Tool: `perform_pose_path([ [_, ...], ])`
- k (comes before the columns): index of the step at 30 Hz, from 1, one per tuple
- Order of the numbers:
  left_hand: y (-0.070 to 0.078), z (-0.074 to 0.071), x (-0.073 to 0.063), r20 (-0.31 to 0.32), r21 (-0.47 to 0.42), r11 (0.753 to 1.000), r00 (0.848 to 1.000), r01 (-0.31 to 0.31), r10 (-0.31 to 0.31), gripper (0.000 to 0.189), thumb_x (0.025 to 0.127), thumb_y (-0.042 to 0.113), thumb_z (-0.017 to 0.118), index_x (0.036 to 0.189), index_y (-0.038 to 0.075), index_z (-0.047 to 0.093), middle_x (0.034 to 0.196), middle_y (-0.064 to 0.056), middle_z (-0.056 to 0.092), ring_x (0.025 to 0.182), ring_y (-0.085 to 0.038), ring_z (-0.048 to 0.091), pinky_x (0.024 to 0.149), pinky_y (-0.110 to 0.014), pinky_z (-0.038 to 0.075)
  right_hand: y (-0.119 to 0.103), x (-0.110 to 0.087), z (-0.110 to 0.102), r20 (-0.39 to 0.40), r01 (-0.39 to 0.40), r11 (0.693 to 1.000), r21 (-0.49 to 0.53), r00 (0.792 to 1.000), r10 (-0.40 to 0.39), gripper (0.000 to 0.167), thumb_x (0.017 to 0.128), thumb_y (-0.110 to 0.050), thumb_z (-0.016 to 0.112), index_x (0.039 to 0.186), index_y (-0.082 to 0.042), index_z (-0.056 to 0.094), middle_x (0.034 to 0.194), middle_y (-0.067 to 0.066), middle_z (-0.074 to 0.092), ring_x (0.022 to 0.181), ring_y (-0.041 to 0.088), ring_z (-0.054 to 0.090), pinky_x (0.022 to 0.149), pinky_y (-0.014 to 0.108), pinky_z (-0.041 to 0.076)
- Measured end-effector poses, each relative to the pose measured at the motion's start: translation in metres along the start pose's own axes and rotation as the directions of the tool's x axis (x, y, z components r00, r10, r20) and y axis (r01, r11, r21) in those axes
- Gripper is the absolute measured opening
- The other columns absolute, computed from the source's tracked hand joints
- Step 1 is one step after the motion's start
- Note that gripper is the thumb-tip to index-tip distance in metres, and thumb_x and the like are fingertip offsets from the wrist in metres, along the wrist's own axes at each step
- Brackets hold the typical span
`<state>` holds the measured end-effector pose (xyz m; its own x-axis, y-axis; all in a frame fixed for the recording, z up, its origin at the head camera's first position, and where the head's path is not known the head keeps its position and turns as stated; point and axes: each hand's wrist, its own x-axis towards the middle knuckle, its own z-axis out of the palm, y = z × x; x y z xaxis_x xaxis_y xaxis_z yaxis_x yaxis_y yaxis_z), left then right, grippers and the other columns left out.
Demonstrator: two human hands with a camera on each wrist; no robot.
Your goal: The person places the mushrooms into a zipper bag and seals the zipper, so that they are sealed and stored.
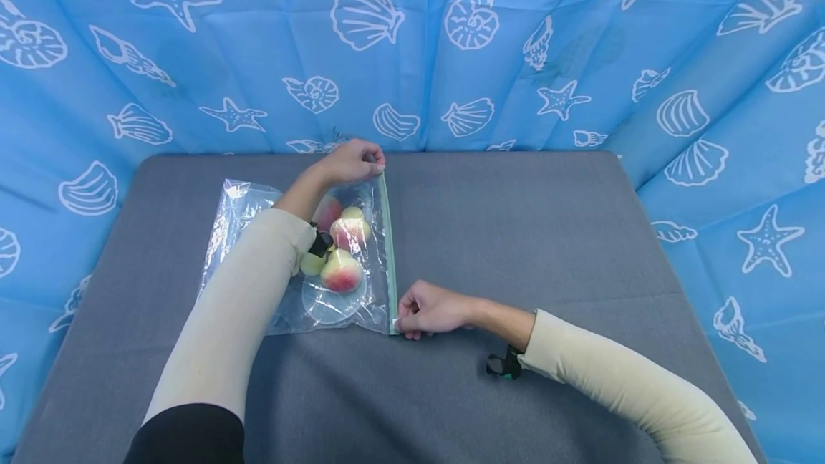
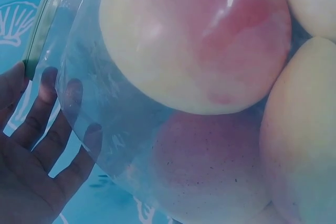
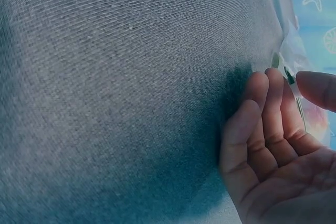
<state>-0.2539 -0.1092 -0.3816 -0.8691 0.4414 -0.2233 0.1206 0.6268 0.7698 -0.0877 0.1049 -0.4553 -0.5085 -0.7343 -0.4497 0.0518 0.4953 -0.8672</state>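
Observation:
A clear zip bag (image 1: 374, 199) lies flat on the grey table, its green zip strip (image 1: 389, 249) facing right. Several red-and-yellow peaches (image 1: 341, 272) are inside, seen large through the plastic in the left wrist view. My left hand (image 1: 351, 162) pinches the far end of the strip; there, thumb and fingertips sit on either side of the bag's edge. At the near end, my right hand (image 1: 438, 308) pinches a small white piece (image 1: 395, 324) on the strip between thumb and fingers. My left forearm covers part of the bag.
The grey table (image 1: 515, 228) extends right of the bag and in front of it. Behind it and at both sides hangs a blue curtain (image 1: 425, 41) with white shells and starfish. A pale round shape (image 1: 329, 305) shows under or on the bag's near side.

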Motion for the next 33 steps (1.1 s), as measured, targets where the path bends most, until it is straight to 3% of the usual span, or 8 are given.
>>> perform_pose_path([
  [7, 0.001, 0.001, -0.001, 0.011, -0.034, 0.999, 1.0, 0.006, -0.005, 0.011, 0.099, 0.006, 0.055, 0.1, -0.002, 0.062, 0.087, -0.01, 0.058, 0.079, -0.022, 0.055, 0.064, -0.029, 0.046, 0.0, -0.001, 0.003, -0.007, 0.003, 1.0, -0.003, 1.0, -0.003, 0.016, 0.093, -0.007, 0.065, 0.08, 0.001, 0.068, 0.071, 0.012, 0.069, 0.061, 0.013, 0.061, 0.05, 0.018, 0.045],
  [12, 0.001, -0.002, -0.004, 0.042, -0.113, 0.994, 0.999, 0.005, 0.0, 0.023, 0.104, 0.014, 0.049, 0.11, -0.002, 0.064, 0.081, -0.012, 0.055, 0.074, -0.022, 0.05, 0.066, -0.032, 0.044, 0.0, -0.002, 0.001, -0.011, -0.011, 1.0, 0.007, 1.0, 0.011, 0.02, 0.095, -0.01, 0.062, 0.083, 0.004, 0.069, 0.07, 0.008, 0.067, 0.061, 0.012, 0.061, 0.049, 0.018, 0.044],
  [17, 0.0, -0.005, -0.003, 0.06, -0.149, 0.989, 0.998, 0.022, -0.013, 0.036, 0.108, 0.022, 0.041, 0.122, -0.003, 0.062, 0.105, -0.017, 0.061, 0.09, -0.028, 0.058, 0.081, -0.039, 0.051, -0.001, -0.003, -0.009, -0.033, -0.006, 1.0, -0.023, 0.999, 0.006, 0.027, 0.096, -0.017, 0.061, 0.084, 0.004, 0.07, 0.07, 0.006, 0.066, 0.063, 0.013, 0.061, 0.051, 0.02, 0.045],
  [20, -0.001, -0.005, -0.003, 0.068, -0.157, 0.987, 0.997, 0.034, -0.024, 0.038, 0.108, 0.024, 0.04, 0.126, -0.003, 0.06, 0.122, -0.021, 0.06, 0.105, -0.033, 0.061, 0.094, -0.042, 0.052, -0.005, -0.007, -0.02, -0.061, 0.008, 0.998, -0.063, 0.998, -0.012, 0.027, 0.097, -0.019, 0.06, 0.089, 0.004, 0.072, 0.076, 0.009, 0.069, 0.068, 0.018, 0.065, 0.057, 0.025, 0.052],
  [25, -0.003, -0.007, -0.006, 0.089, -0.154, 0.987, 0.996, 0.045, -0.031, 0.041, 0.109, 0.027, 0.038, 0.134, 0.0, 0.057, 0.131, -0.023, 0.059, 0.115, -0.036, 0.06, 0.099, -0.046, 0.051, -0.01, -0.014, -0.047, -0.157, 0.045, 0.989, -0.141, 0.985, -0.068, 0.024, 0.098, -0.015, 0.059, 0.101, 0.005, 0.071, 0.088, 0.017, 0.07, 0.076, 0.024, 0.066, 0.07, 0.038, 0.059],
  [28, -0.005, -0.007, -0.007, 0.055, -0.136, 0.99, 0.998, 0.021, -0.013, 0.041, 0.109, 0.026, 0.04, 0.137, 0.0, 0.054, 0.132, -0.023, 0.058, 0.114, -0.037, 0.061, 0.101, -0.047, 0.05, -0.011, -0.018, -0.064, -0.303, 0.053, 0.963, -0.264, 0.944, -0.134, 0.019, 0.097, -0.015, 0.061, 0.1, 0.001, 0.071, 0.086, 0.013, 0.069, 0.073, 0.02, 0.063, 0.066, 0.033, 0.056],
  [33, -0.012, -0.008, -0.011, -0.05, -0.047, 0.998, 0.998, -0.039, 0.037, 0.038, 0.106, 0.02, 0.044, 0.136, -0.001, 0.055, 0.133, -0.023, 0.058, 0.116, -0.037, 0.059, 0.102, -0.047, 0.049, -0.018, -0.026, -0.093, -0.551, -0.043, 0.875, -0.483, 0.791, -0.266, 0.016, 0.096, -0.02, 0.064, 0.1, -0.006, 0.072, 0.083, 0.003, 0.069, 0.072, 0.015, 0.061, 0.064, 0.032, 0.052],
])
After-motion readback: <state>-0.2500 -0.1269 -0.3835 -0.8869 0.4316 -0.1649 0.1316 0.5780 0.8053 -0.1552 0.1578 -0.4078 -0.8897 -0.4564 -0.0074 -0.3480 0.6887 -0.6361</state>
